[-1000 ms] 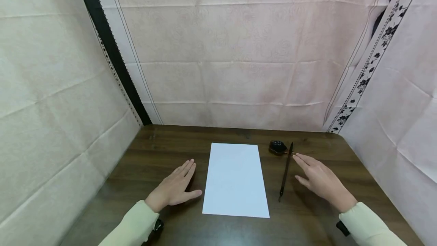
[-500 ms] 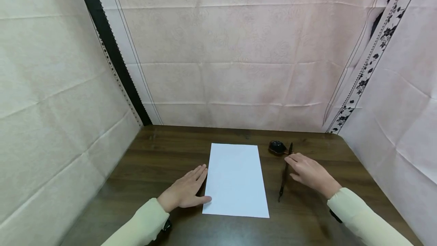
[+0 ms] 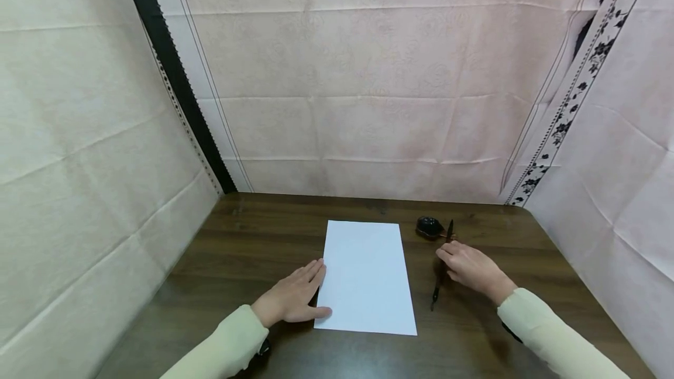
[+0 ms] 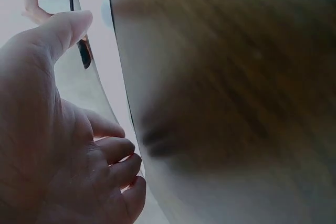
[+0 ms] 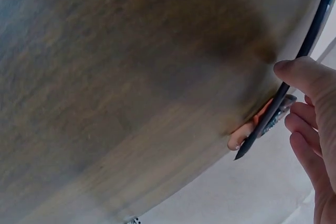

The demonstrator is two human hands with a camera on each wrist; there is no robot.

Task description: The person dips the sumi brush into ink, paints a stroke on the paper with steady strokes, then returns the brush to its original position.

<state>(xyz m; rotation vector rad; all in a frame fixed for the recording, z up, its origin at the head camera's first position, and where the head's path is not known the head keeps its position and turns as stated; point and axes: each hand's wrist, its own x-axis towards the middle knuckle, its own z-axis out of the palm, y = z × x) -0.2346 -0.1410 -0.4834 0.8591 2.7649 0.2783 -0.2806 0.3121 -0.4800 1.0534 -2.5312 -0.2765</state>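
- My right hand (image 3: 471, 265) pinches a dark slim stick (image 5: 270, 109) near its middle, thumb bent over the shaft.
- The stick's long axis runs away from me, leaning slightly right at the far end; its pointed end faces the back, its thin tip faces me (whether it lies flat, I cannot tell).
- It lies right of the white paper (image 3: 365, 279), its far end just beside a rounded dark object (image 3: 429, 226).
- My left hand (image 3: 292, 297) lies flat, fingers straight, thumb spread over the paper's near left corner.
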